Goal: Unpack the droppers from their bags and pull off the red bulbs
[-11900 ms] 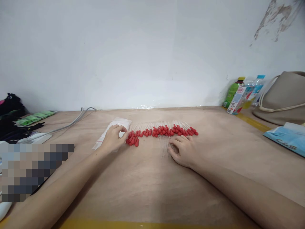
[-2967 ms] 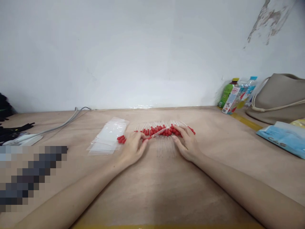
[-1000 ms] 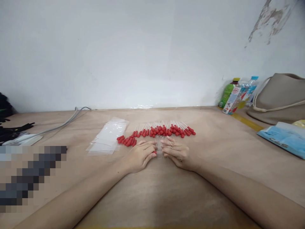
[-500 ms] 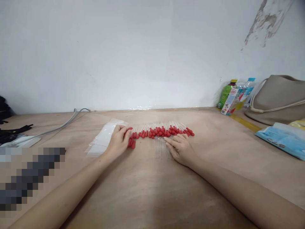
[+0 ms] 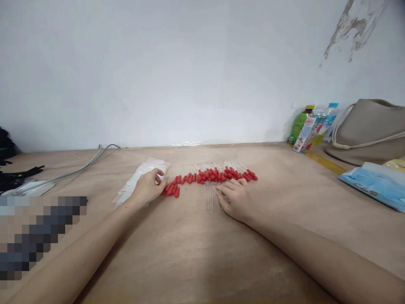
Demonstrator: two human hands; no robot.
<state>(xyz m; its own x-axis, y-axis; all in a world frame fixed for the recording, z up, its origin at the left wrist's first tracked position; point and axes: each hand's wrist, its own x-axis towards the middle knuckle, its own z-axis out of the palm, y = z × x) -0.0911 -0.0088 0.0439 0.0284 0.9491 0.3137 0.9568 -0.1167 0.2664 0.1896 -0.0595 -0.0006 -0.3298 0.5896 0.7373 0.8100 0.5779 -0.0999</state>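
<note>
Droppers with red rubber bulbs (image 5: 215, 174) and clear stems lie in a row across the middle of the table, stems toward the wall. At the row's left end, several loose red bulbs (image 5: 172, 190) are heaped. My left hand (image 5: 148, 185) is beside this heap, thumb and forefinger apart, its thumb tip close to the bulbs. Whether it touches one is hard to see. Several thin clear tubes (image 5: 210, 197) lie side by side in front of the row. My right hand (image 5: 234, 197) rests at their right side with fingertips pinched together; what is between them is hidden.
Clear zip bags (image 5: 129, 185) lie partly under my left hand. Far left are a grey cable (image 5: 85, 166) and black items (image 5: 22, 175). On the right stand bottles (image 5: 302, 126), a grey-beige drawstring bag (image 5: 370, 131) and a blue packet (image 5: 373, 185). A wall (image 5: 202, 76) closes the back.
My left hand has let go of a red-bulbed dropper and moved slightly left, its fingers parting. More of the bulb heap shows. My right hand has shifted a little left along the tubes.
</note>
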